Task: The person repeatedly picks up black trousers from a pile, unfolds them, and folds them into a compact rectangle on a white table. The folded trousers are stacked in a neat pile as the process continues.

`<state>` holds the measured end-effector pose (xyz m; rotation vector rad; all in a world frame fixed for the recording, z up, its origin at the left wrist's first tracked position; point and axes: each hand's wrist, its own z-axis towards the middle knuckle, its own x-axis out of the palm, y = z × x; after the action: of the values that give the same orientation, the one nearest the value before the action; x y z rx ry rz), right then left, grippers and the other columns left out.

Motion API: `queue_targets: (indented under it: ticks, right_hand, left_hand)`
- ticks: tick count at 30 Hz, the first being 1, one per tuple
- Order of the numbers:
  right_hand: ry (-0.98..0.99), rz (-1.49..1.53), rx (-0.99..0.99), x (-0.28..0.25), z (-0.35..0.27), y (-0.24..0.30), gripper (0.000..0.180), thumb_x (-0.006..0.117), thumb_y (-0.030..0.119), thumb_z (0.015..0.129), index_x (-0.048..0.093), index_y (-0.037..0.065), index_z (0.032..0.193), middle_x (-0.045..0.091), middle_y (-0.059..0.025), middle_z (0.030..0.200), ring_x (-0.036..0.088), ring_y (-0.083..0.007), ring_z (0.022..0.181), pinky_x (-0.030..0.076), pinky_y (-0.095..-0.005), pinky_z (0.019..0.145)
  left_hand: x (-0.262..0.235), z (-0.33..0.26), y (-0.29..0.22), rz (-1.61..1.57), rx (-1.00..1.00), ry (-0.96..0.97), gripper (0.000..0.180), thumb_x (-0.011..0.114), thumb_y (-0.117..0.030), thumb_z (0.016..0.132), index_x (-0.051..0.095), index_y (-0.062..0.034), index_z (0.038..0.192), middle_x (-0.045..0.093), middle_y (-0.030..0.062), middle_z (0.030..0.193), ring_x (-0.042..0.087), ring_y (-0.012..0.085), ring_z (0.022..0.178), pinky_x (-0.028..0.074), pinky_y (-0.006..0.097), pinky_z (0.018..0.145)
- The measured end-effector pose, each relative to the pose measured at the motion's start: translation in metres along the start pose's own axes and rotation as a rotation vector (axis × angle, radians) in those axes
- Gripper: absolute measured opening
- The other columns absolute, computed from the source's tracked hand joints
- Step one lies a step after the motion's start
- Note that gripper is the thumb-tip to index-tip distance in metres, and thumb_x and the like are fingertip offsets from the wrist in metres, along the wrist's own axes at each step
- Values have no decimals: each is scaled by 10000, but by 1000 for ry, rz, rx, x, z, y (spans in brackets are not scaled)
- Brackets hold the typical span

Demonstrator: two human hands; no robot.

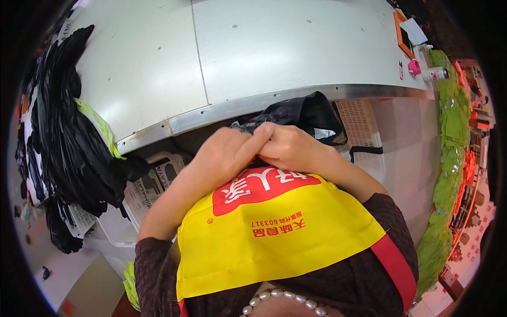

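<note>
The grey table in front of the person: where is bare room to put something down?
The grey table is bare across its middle and near metal edge. It is crowded at the left, where black garments hang over, and at the far right corner, by the orange frame, pink object and white bottle. Both hands work black fabric below the edge.

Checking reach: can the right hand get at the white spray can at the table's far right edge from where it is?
Probably yes: the white table between is bare, but the right hand is pinching black fabric with the left hand, and the white spray can is far.
</note>
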<state>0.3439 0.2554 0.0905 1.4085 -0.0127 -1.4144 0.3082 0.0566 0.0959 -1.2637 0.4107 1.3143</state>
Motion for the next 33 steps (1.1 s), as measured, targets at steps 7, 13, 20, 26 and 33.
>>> queue_targets:
  ticks: [7,13,20,26,33]
  right_hand:
    - [-99,153,331,-83,-64,-42,156,677,27,724,643,2,874,635,-91,907,614,-198,818,486,-284,722]
    - [-77,-17,565,-101,-81,-107,184,579,157,853,618,1,942,624,-78,915,566,-144,826,454,-254,711]
    - [-302,-88,883,-134,-130,-192,238,569,211,858,621,-6,939,637,-106,832,583,-191,770,458,-287,716]
    - [-821,-698,1165,-218,-261,-331,318,600,270,794,644,27,994,656,-177,908,628,-311,861,487,-390,769]
    - [-813,-1043,1447,-284,-383,-451,422,636,342,745,608,-13,970,613,-243,1019,580,-412,984,451,-464,864]
  left_hand:
    - [0,5,-14,-1,78,38,399,621,-52,656,605,-1,1051,566,111,887,547,248,780,460,342,716]
    - [4,23,-19,5,105,79,399,614,-52,651,602,2,1046,553,118,906,538,250,780,460,350,731]
    - [1,51,-24,94,89,107,381,611,-58,643,598,6,1019,554,99,871,538,219,727,460,313,677]
    - [-7,67,-26,172,46,111,415,608,-53,612,612,-7,1024,536,95,850,526,234,714,468,337,677]
    - [-13,74,-30,187,6,102,363,632,-41,626,627,-5,988,544,108,828,523,250,674,481,373,672]
